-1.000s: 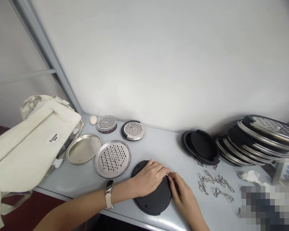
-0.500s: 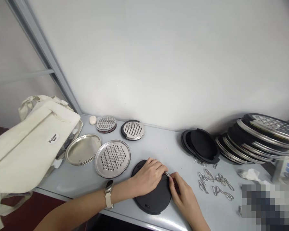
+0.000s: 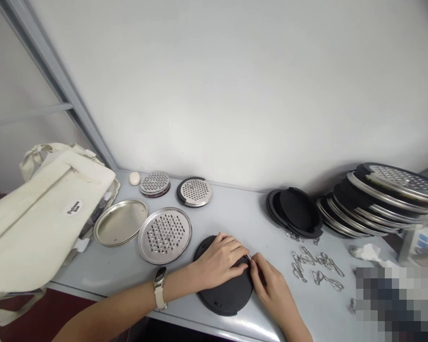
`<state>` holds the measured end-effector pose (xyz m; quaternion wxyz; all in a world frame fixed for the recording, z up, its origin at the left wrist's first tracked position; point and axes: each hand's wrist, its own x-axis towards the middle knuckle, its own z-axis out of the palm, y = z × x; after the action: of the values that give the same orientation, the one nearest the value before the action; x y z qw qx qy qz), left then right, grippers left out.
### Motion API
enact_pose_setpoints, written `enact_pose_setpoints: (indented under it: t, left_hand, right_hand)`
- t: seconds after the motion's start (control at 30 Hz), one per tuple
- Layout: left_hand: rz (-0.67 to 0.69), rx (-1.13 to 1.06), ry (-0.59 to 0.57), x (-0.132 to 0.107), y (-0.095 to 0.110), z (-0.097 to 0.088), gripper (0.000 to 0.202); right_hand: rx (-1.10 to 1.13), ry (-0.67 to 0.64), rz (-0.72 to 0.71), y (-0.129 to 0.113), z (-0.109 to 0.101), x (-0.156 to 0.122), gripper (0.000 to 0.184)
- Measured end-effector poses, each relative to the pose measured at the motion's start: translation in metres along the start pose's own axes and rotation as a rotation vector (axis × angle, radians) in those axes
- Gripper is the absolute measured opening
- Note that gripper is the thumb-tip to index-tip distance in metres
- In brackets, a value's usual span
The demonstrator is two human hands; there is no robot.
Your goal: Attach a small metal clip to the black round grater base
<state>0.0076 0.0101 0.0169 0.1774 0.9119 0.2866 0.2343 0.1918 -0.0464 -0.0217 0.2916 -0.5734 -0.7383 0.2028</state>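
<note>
A round black lid (image 3: 228, 292) lies flat on the grey table (image 3: 235, 218) near its front edge. My left hand (image 3: 219, 261) rests on top of it with the fingers curled over the right rim. My right hand (image 3: 269, 285) pinches a small metal clip (image 3: 248, 257) against that same rim, touching the left fingertips. A watch with a pale strap (image 3: 159, 289) sits on my left wrist.
Loose metal clips (image 3: 314, 268) lie right of the lid. Black lids (image 3: 294, 212) and a leaning stack of grater lids (image 3: 381, 199) stand at the right. A perforated steel disc (image 3: 165, 235), a plain tin plate (image 3: 120, 222) and two small graters (image 3: 194, 191) sit left, beside a cream tote bag (image 3: 32, 213).
Both hands stay on the black lid's right rim; the clip's end has sunk lower between the fingertips. The view has shifted slightly.
</note>
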Motion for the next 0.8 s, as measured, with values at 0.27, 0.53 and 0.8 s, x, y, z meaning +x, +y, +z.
enact_pose_setpoints:
  t: [0.27, 0.53, 0.8]
  left_hand:
    - [0.014, -0.039, -0.011, -0.0008, 0.0005, -0.0008, 0.023]
    - [0.027, -0.042, -0.032, -0.0005, 0.0007, -0.0027, 0.023]
    - [0.041, -0.037, -0.058, -0.0013, 0.0011, -0.0034, 0.023]
  right_hand:
    - [-0.028, 0.042, -0.039, 0.0023, 0.0007, -0.0017, 0.022]
    - [-0.065, 0.069, -0.078, 0.0013, 0.0013, -0.0003, 0.021]
    - [-0.044, 0.067, -0.089, -0.0003, 0.0000, -0.0001, 0.019]
